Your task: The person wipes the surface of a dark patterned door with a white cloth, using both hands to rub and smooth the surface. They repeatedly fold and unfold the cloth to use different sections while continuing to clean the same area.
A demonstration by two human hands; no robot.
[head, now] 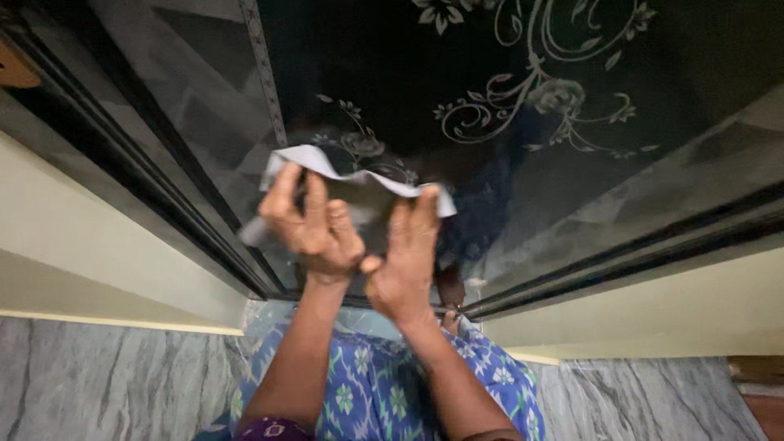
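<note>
Fingers [314, 200] gripping paper [359, 175], against glass [490, 82]

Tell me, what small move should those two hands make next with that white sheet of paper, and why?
Probably press it flat against the dark glass pane with the etched flower pattern. The left hand and right hand each grip an end of the white sheet of paper, which stretches between them just in front of the glass, wavy and loose.

A grey marble floor [98, 384] with dark veins ran along the bottom, meeting a cream wall [90, 245] at a pale skirting strip. A blue flowered cloth [384, 392] lay on it near the middle, at the foot of the dark door frame [163, 196].
</note>
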